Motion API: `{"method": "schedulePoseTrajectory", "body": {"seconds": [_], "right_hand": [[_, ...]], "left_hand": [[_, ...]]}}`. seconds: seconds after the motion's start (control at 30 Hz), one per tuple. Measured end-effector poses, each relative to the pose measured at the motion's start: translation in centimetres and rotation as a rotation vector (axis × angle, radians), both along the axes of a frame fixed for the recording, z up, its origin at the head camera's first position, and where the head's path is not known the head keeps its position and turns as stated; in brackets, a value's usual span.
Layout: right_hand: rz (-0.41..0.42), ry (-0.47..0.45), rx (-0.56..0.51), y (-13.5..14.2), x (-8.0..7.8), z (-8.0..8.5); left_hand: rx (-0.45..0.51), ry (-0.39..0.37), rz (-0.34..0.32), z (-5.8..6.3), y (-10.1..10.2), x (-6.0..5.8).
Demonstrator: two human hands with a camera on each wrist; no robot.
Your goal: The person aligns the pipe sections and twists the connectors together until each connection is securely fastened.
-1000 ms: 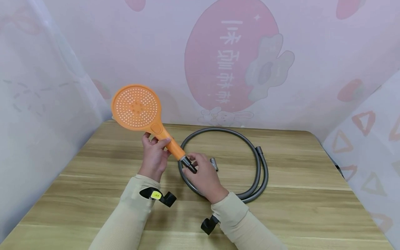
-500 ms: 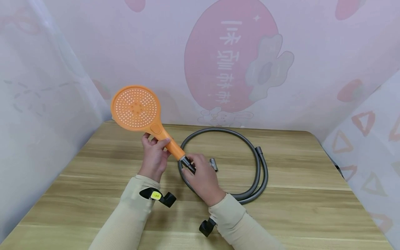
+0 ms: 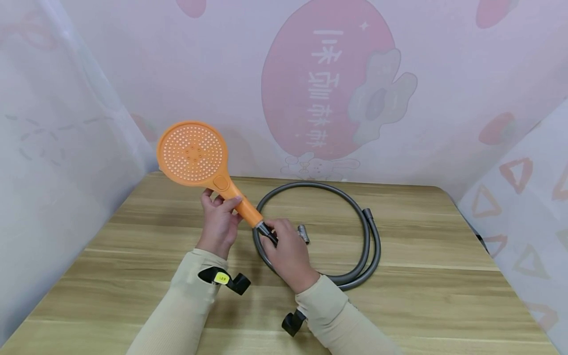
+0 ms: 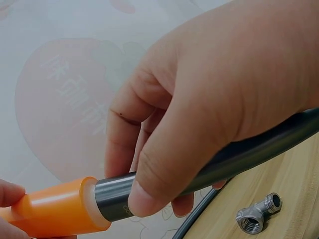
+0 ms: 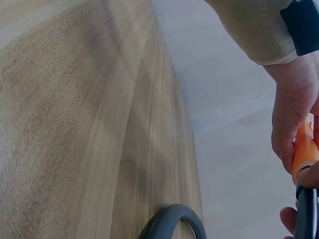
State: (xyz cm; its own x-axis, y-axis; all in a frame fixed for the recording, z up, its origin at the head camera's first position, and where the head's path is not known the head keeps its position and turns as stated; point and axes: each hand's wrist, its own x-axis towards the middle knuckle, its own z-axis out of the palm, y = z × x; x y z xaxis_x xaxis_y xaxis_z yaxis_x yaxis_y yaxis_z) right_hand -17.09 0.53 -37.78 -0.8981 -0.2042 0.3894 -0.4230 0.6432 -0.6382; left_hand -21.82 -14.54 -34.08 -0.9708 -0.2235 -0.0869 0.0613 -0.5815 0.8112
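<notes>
An orange shower head (image 3: pixel 192 154) with pale nozzles is held up in my left hand (image 3: pixel 219 224), which grips its handle above the table. At the handle's lower end sits the dark hose connector (image 4: pixel 113 195), meeting the pale collar of the handle. My right hand (image 3: pixel 290 254) pinches that connector between thumb and fingers, and in the left wrist view the hose runs back under the palm. The rest of the dark grey shower hose (image 3: pixel 310 184) lies looped on the table. Its other end fitting (image 3: pixel 368 213) points up at the right. Threads inside the joint are hidden.
A small silver threaded tee fitting (image 4: pixel 259 213) lies on the wooden table (image 3: pixel 421 236) just right of my right hand, inside the hose loop. Printed cloth walls (image 3: pixel 213 74) stand behind the table and at both sides.
My right hand has shifted slightly left and its fingers have closed in around the connector. The left hand and shower head stay almost in place.
</notes>
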Motion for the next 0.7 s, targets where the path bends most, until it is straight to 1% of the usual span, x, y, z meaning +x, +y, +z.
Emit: {"method": "schedulePoseTrajectory", "body": {"seconds": [0.4,0.7], "right_hand": [[0.010,0.001,-0.013,0.03,0.02,0.02],[0.027,-0.050,-0.037,0.14,0.15,0.35]], "left_hand": [[0.000,0.005,-0.001,0.00,0.01,0.09],[0.002,0.016,-0.005,-0.02,0.02,0.20]]}}
